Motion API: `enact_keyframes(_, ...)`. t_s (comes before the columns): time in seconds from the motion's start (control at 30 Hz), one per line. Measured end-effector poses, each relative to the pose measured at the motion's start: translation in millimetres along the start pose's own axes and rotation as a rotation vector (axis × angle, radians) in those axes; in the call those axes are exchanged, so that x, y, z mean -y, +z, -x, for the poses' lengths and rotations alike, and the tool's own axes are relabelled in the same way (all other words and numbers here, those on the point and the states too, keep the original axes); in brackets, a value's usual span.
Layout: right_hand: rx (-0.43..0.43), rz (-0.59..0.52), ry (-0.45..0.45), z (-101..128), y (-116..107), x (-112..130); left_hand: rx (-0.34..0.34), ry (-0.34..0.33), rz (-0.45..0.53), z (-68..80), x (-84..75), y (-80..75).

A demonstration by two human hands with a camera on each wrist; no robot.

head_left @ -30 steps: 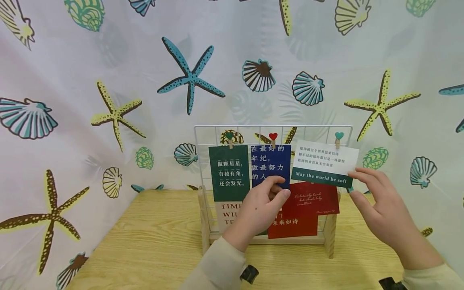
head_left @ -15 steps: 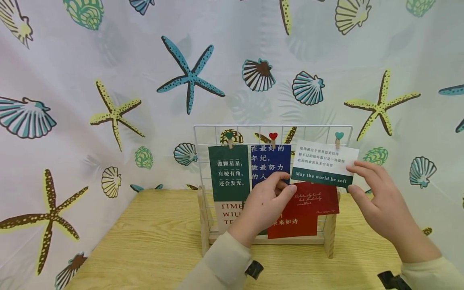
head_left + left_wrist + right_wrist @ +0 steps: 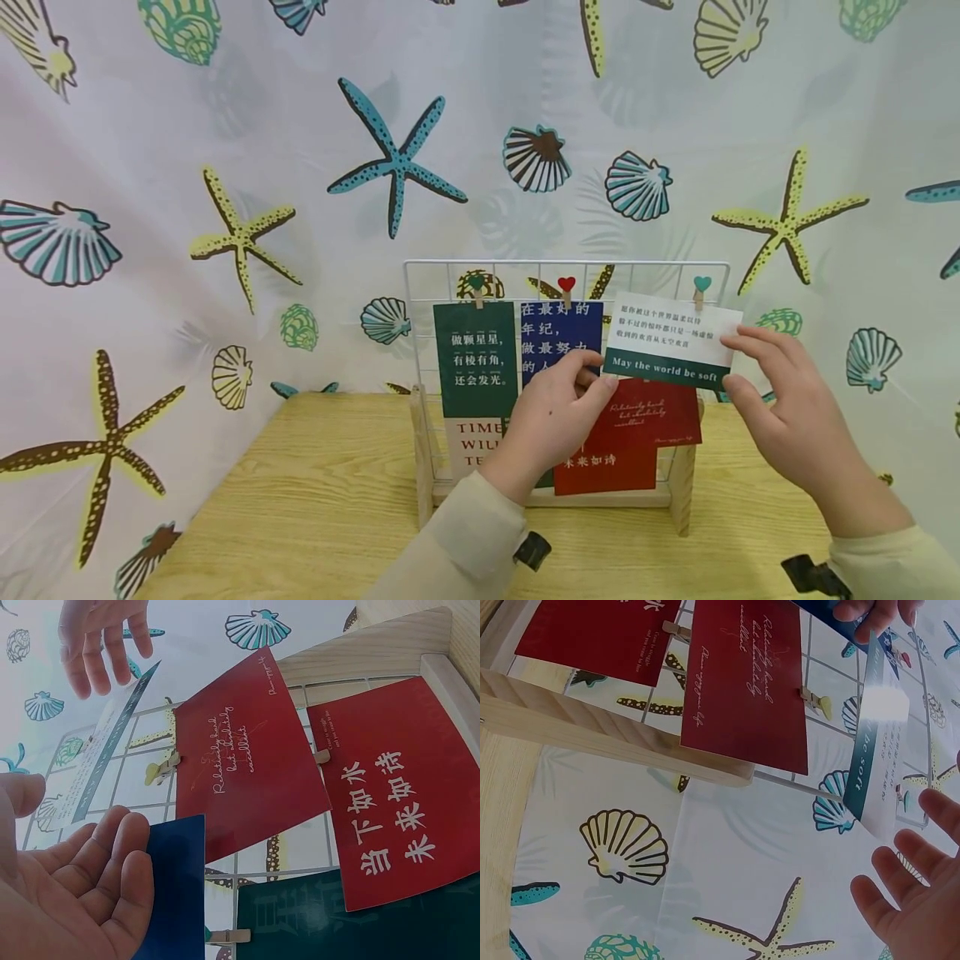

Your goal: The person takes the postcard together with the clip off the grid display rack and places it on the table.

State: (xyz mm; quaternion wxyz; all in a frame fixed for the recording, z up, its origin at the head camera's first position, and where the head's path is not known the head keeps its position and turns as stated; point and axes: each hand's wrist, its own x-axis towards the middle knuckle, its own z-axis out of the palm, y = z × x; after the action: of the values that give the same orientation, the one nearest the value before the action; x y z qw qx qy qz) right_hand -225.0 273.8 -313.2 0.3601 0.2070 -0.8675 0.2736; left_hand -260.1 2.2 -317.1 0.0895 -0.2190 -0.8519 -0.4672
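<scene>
White-and-green card, lettered "May the world be soft", hangs tilted from a teal heart clip at the upper right of the wire grid stand. Left hand and right hand: fingers relaxed at its lower corners, gripping nothing. Step, as judged: straightening. Next calls for pinching both corners level.
</scene>
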Motion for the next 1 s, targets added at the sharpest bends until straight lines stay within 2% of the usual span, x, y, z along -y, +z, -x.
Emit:
enact_keyframes(0.57, 0.016, 0.033, 0.001, -9, -3, 2, 0.019, -0.038, -0.004, -11.5, -7.2, 2.3)
enact_keyframes(0.73, 0.017, 0.072, -0.008, -13, -7, 1, 0.015, -0.023, 0.001, -15.0, -9.4, 1.9)
enact_keyframes(1.0, 0.024, 0.068, -0.01, -19, -10, 1, 0.019, -0.017, -0.014, -18.0, -8.1, 4.7)
